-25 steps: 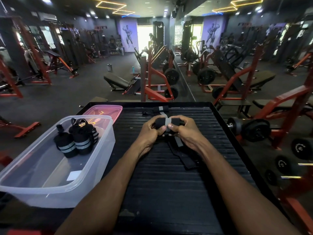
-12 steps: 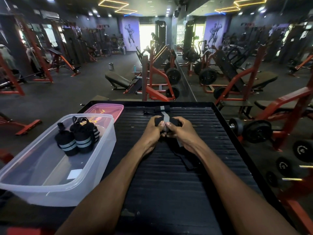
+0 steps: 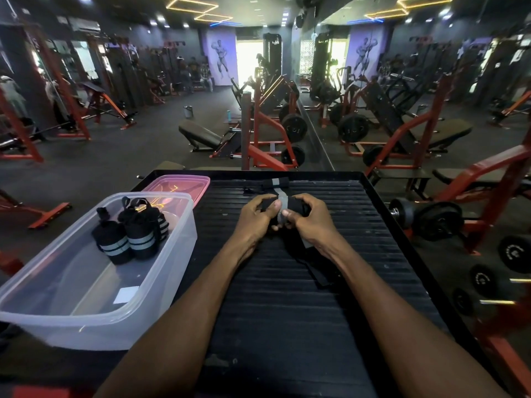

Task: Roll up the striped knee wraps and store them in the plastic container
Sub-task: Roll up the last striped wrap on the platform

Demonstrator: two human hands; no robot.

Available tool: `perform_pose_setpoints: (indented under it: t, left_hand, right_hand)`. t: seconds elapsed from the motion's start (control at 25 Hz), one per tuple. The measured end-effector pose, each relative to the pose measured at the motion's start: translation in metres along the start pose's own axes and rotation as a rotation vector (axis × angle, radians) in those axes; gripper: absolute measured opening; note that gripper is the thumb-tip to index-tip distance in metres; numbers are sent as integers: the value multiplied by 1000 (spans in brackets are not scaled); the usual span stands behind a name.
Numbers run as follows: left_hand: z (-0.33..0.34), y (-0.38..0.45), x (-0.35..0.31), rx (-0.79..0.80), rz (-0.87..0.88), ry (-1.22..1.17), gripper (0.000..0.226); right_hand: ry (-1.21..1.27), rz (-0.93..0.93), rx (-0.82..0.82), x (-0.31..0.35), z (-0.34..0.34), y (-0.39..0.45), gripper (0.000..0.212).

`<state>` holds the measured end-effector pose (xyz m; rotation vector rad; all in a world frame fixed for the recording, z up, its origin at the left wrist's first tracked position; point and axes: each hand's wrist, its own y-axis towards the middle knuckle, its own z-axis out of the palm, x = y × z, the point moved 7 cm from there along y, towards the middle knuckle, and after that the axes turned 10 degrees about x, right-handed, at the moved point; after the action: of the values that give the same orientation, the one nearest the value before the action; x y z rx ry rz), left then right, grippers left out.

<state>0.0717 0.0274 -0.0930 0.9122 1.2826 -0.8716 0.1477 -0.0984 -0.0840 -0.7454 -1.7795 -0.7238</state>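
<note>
Black ribbed rubber platform (image 3: 287, 326) with a raised black rim, centre of view.

Black knee wrap with a grey stripe (image 3: 283, 203), partly rolled: held at the far middle of the platform, just above its surface. Left hand (image 3: 255, 218) grips the roll's left end, fingers curled over it, thumb on the stripe. Right hand (image 3: 309, 218) grips the right end likewise; the two thumbs nearly meet on the grey stripe. An unrolled length runs on from the roll toward the platform's far edge. A flat black strap end (image 3: 316, 268) lies on the platform below the right wrist, trailing near.

Clear rectangular plastic container (image 3: 161, 282), lidless, left of the platform. Contents: two rolled black wraps with grey stripes (image 3: 129, 235), upright and touching, in its far part. A small white label (image 3: 126, 294) on the floor of the box; no writing legible.

Pink translucent plastic lid (image 3: 184, 183), flat, just beyond the container.

Black weight plates (image 3: 514, 254) on the floor at right: lettering present, too blurred to read.
</note>
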Motion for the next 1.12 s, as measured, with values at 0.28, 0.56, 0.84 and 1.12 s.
perform_pose_setpoints:
  t: [0.28, 0.56, 0.84, 1.12]
  left_hand:
    - [-9, 1, 9, -71, -61, 220, 36]
    - [-28, -4, 4, -236, -94, 522, 46]
    - [-46, -13, 0, -355, -210, 984, 48]
    - [6, -19, -25, -201, 280, 958, 15]
  right_hand:
    - [128, 124, 129, -8, 4, -4, 32]
    - [-526, 116, -53, -10, -10, 0, 26]
    - [-584, 250, -33, -22, -12, -6, 34]
    - [-56, 338, 82, -18, -15, -9, 10]
